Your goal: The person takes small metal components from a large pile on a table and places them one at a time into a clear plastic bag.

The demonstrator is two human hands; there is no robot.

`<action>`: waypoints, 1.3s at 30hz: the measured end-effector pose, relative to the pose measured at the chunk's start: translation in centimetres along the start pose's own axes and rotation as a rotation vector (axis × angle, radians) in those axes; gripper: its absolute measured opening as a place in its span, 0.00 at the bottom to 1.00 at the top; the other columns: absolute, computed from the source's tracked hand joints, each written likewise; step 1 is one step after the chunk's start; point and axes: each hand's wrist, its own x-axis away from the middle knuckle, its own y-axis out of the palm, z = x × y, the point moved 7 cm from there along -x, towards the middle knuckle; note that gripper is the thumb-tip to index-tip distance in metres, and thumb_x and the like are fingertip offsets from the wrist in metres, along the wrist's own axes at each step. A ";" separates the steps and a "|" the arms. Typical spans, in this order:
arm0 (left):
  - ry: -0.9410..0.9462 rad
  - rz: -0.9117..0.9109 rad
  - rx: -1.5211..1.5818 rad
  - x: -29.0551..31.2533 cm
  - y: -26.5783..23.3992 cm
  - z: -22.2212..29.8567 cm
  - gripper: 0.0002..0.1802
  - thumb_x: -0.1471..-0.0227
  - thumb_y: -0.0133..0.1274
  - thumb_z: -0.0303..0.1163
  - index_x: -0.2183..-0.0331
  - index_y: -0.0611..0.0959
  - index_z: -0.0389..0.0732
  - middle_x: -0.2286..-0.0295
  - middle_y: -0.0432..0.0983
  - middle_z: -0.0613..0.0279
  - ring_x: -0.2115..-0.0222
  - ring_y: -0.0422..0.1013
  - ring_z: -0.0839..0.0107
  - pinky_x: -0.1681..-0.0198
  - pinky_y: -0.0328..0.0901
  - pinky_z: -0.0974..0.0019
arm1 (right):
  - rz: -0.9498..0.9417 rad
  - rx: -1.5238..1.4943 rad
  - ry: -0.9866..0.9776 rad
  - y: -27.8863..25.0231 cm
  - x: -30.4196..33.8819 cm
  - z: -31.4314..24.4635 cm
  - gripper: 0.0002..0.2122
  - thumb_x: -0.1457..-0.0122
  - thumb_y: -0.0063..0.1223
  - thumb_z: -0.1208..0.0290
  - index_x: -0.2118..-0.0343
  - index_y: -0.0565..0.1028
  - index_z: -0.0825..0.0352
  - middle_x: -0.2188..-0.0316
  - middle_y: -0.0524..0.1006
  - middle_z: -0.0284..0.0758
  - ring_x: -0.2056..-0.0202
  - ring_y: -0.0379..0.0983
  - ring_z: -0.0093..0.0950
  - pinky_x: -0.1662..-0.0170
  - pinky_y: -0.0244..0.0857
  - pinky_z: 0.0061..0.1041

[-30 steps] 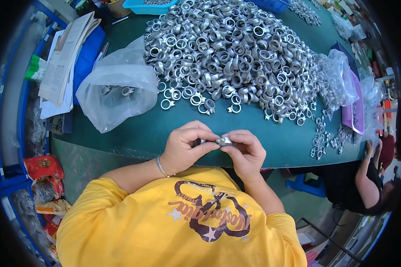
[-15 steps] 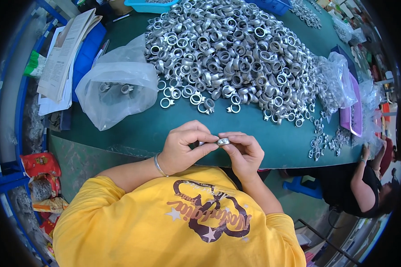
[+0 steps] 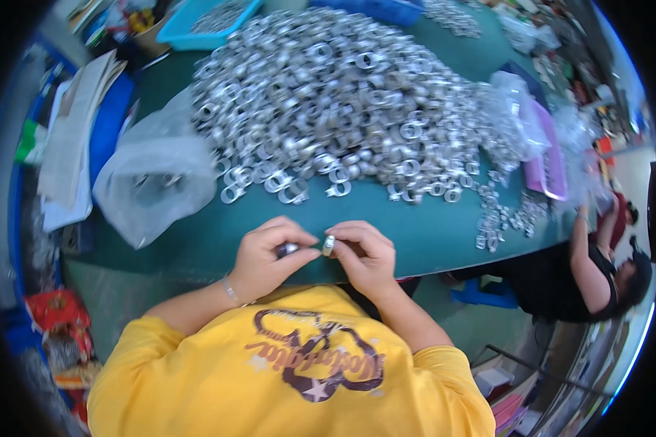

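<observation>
1. A green tabletop point(image 3: 415, 226) is stretched across the scene, its near edge bent by the lens.
2. Its middle is covered by a large pile of silvery metal rings point(image 3: 328, 109), somewhat blurred, with a few strays lying along the near border.
3. Just in front of the person's yellow shirt point(image 3: 211, 371), over the near part of the table, both hands are held close together.
4. By the right hand point(image 3: 369, 256), a metal ring point(image 3: 329, 245) is pinched between thumb and fingertips.
5. By the left hand point(image 3: 264, 256), fingers curled and nearly closed, a metal piece point(image 3: 288, 249) is held; its shape is partly hidden.
6. To the left of the pile, a translucent bag point(image 3: 127, 211) is seen, with a few metal parts inside; beyond it, papers point(image 3: 73, 146) are stacked against a blue tray point(image 3: 109, 131).
7. At the far side, a light-blue basin point(image 3: 197, 42) is filled with small parts.
8. On the right, smaller pieces point(image 3: 492, 226) are scattered near a purple basket point(image 3: 536, 175).
9. Below, on the green floor point(image 3: 444, 328), a blue stool point(image 3: 485, 295) is partly hidden by a co-worker in black point(image 3: 521, 273).
</observation>
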 end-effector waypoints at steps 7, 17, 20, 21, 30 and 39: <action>-0.147 -0.018 0.182 0.5 0.4 -2.1 0.05 0.61 0.58 0.21 0.75 0.80 0.36 0.75 0.71 0.66 0.77 0.64 0.81 0.75 0.58 0.79 | 0.560 0.197 0.054 -17.7 -6.9 -4.0 0.06 0.51 0.49 0.79 0.69 0.74 0.74 0.78 0.75 0.36 0.79 0.70 0.21 0.75 0.64 0.19; -0.356 -0.039 0.281 1.1 0.8 -3.2 0.03 0.57 0.54 0.21 0.74 0.77 0.35 0.82 0.69 0.69 0.84 0.61 0.85 0.81 0.55 0.81 | 0.771 0.182 -0.142 -29.8 -12.3 -3.9 0.12 0.47 0.46 0.80 0.60 0.71 0.77 0.66 0.74 0.38 0.69 0.72 0.24 0.64 0.68 0.19; -0.414 -0.018 0.259 1.3 0.5 -3.6 0.03 0.56 0.55 0.23 0.73 0.78 0.35 0.82 0.69 0.70 0.84 0.61 0.85 0.81 0.55 0.81 | 0.359 0.489 0.058 -17.4 -10.3 -2.4 0.06 0.50 0.51 0.77 0.69 0.75 0.69 0.76 0.75 0.29 0.75 0.68 0.16 0.71 0.64 0.16; -0.429 -0.026 0.252 1.4 0.5 -3.6 0.03 0.56 0.55 0.23 0.73 0.78 0.35 0.82 0.69 0.70 0.84 0.61 0.86 0.81 0.55 0.81 | 0.167 0.426 0.181 -12.0 -9.1 -2.0 0.06 0.52 0.53 0.77 0.69 0.76 0.69 0.77 0.75 0.30 0.76 0.69 0.17 0.71 0.64 0.17; -0.442 -0.081 0.301 0.8 1.5 -4.0 0.06 0.56 0.55 0.24 0.70 0.78 0.36 0.81 0.69 0.72 0.82 0.61 0.87 0.80 0.56 0.83 | -0.124 0.748 -0.179 -0.7 -4.1 0.0 0.04 0.55 0.54 0.79 0.74 0.74 0.66 0.75 0.70 0.37 0.71 0.69 0.37 0.69 0.64 0.30; -0.010 -0.041 0.149 -0.4 1.1 -1.3 0.10 0.59 0.57 0.20 0.69 0.77 0.35 0.71 0.69 0.66 0.74 0.63 0.83 0.72 0.58 0.82 | -0.012 0.330 -0.317 0.3 0.1 -2.3 0.06 0.56 0.55 0.83 0.73 0.73 0.69 0.74 0.70 0.36 0.74 0.68 0.30 0.73 0.63 0.23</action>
